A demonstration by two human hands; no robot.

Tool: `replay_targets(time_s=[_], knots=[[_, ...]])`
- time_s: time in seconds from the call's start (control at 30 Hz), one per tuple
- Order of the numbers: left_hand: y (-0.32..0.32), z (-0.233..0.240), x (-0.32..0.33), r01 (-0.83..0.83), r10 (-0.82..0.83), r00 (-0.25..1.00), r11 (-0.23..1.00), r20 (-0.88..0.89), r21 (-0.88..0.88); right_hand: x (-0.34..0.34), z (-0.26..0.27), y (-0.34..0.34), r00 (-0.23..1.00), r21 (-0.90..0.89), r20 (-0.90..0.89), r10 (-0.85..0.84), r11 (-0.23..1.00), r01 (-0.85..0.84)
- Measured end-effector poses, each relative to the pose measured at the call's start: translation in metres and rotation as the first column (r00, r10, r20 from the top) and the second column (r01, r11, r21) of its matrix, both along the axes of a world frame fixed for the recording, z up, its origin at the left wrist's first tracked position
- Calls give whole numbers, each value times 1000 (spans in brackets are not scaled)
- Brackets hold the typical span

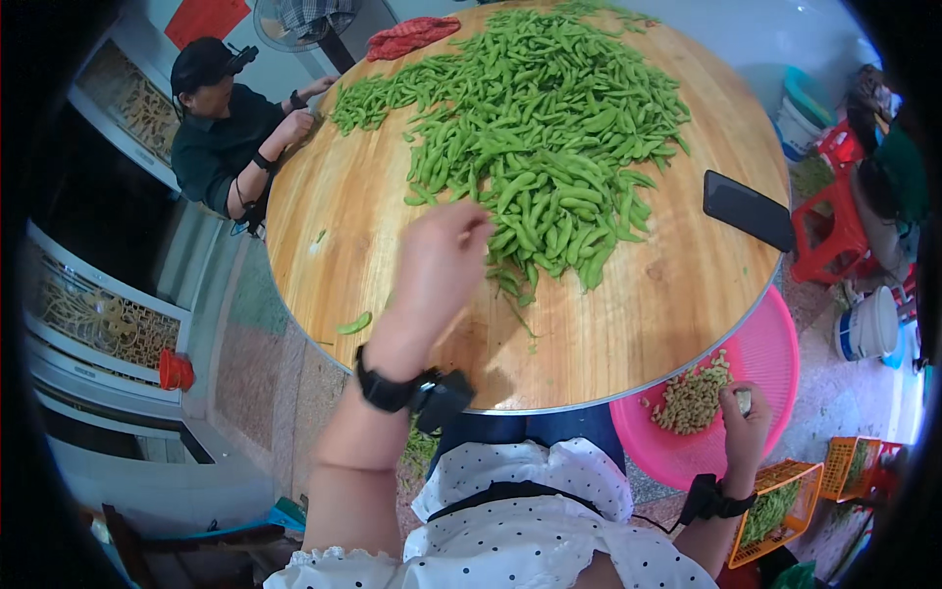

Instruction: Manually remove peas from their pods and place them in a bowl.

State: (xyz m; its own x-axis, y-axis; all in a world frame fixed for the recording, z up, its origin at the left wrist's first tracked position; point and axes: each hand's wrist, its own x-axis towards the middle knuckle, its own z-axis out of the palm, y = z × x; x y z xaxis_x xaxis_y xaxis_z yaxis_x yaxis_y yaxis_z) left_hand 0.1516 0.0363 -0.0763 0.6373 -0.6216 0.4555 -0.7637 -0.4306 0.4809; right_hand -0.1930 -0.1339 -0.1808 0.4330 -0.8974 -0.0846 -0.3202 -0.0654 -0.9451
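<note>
My left hand (445, 250), slightly blurred, is over the round wooden table (647, 324), at the near left edge of a large heap of green soybean pods (544, 140). Its fingers are curled, and whether they hold a pod cannot be seen. My right hand (743, 412) is over a pink plastic basket (780, 346) beside the table, next to a pile of shelled beans (688, 401). A small pale, shiny thing shows at its fingers; whether it is held or worn is unclear. One loose pod (355, 323) lies left of my left forearm.
A black phone (747, 210) lies at the table's right edge, a red cloth (412, 37) at the far left. A person (228, 132) sits across on the left, hands at the table edge. Orange crates (780, 508), a red stool (831, 228) and a white bucket (868, 324) stand on the right.
</note>
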Motion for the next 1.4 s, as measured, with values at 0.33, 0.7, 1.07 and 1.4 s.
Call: replay_targets(time_s=[0.33, 0.7, 1.07, 1.4], knots=[[-63, -29, 12, -28, 38, 996, 994, -85, 106, -18, -8, -3, 999, -28, -39, -4, 1000, 2], [-30, -20, -103, 50, -517, -8, 855, -856, -517, 60, 60, 38, 924, 214, 337, 179, 941, -261], [-40, -49, -154, 540, -619, 481, 767, -620, -347, 35, 45, 34, 899, 349, 359, 252, 856, -380], [-46, -58, -180, 451, -358, 281, 868, -891, -206, 6, 29, 28, 765, 431, 588, 263, 699, -570]])
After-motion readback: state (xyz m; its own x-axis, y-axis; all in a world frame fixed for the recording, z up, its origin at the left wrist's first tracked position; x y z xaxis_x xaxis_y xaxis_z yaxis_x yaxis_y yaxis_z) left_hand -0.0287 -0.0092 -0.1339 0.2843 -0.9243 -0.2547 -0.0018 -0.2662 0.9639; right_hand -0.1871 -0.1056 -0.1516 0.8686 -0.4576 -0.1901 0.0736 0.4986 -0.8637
